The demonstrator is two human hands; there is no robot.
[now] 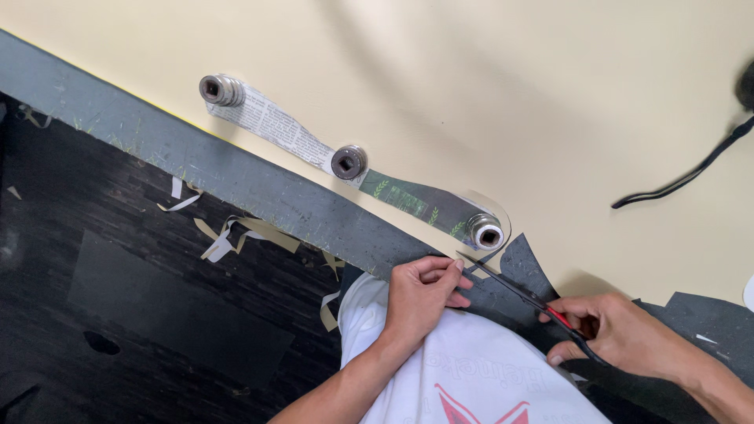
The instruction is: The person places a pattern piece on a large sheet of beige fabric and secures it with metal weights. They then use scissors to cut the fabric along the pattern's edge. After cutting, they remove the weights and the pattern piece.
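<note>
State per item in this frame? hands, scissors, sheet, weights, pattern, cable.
left hand: pressing the dark sheet flat
right hand: gripping scissors
scissors: blades open, cutting into sheet
dark sheet: partly cut, on the table edge
paper pattern strip: flat, weighted
three metal weights: resting on strip
black cable: loose on table

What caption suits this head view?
Right hand cuts dark sheet with scissors; left hand steadies it.
</note>
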